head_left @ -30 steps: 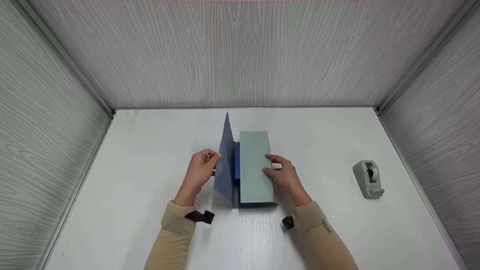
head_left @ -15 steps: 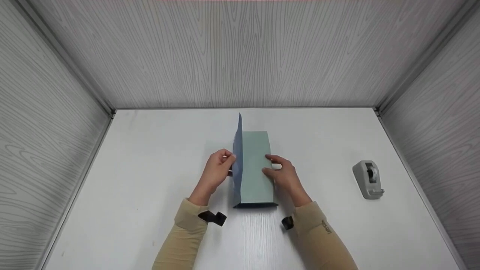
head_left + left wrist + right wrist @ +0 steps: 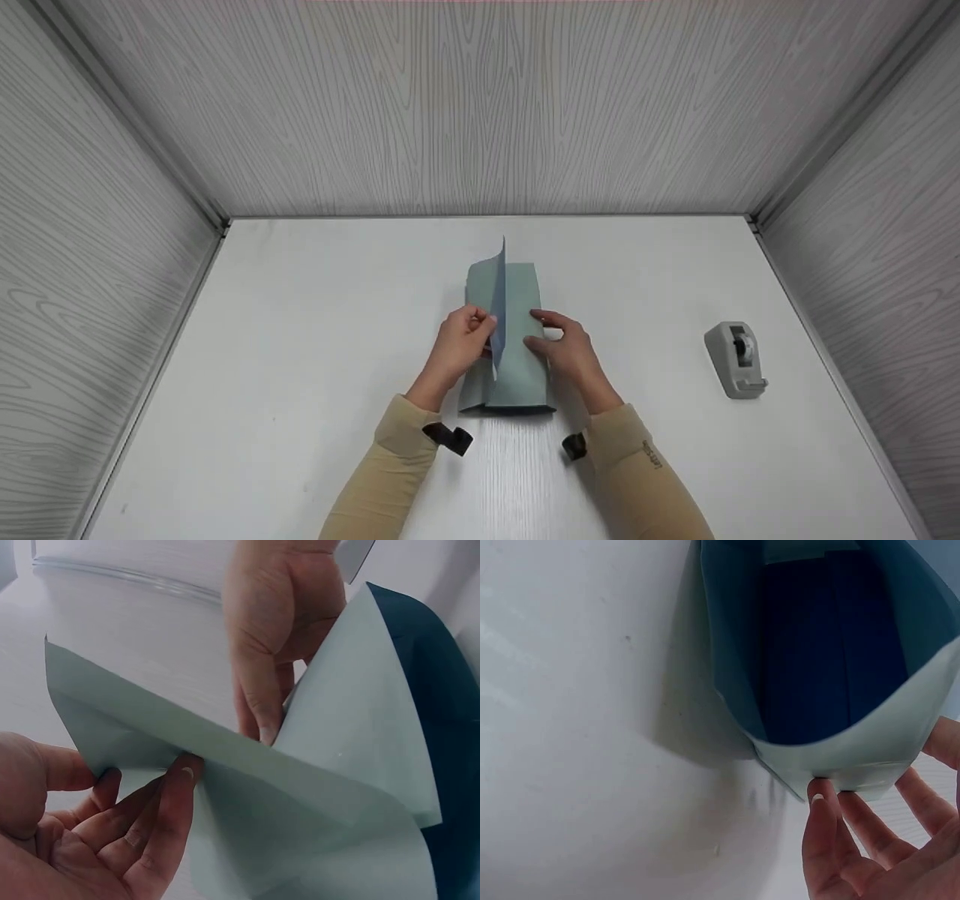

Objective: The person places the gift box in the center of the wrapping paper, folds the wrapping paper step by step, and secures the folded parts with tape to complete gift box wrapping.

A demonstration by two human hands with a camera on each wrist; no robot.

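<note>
A sheet of wrapping paper (image 3: 521, 375), pale green outside and blue inside, is folded around a dark blue box (image 3: 802, 652) on the table. In the right wrist view the near end of this sleeve gapes, with the box inside. My left hand (image 3: 457, 349) pinches the left flap's edge between thumb and fingers. That flap stands up and bends over the top, as the left wrist view also shows. My right hand (image 3: 570, 351) holds the paper along the right side, fingers and thumb curled over its edge. In the head view the box is hidden under the paper.
A grey tape dispenser (image 3: 736, 360) stands on the white table (image 3: 300, 315) to the right. Wood-grain panels (image 3: 480, 112) rise at the back and both sides. Dark wrist cameras (image 3: 448, 439) sit at the cuffs.
My left hand has moved right, bringing the flap from upright at the left over the top of the box. The blue box has gone out of the head view. My right hand stays in place.
</note>
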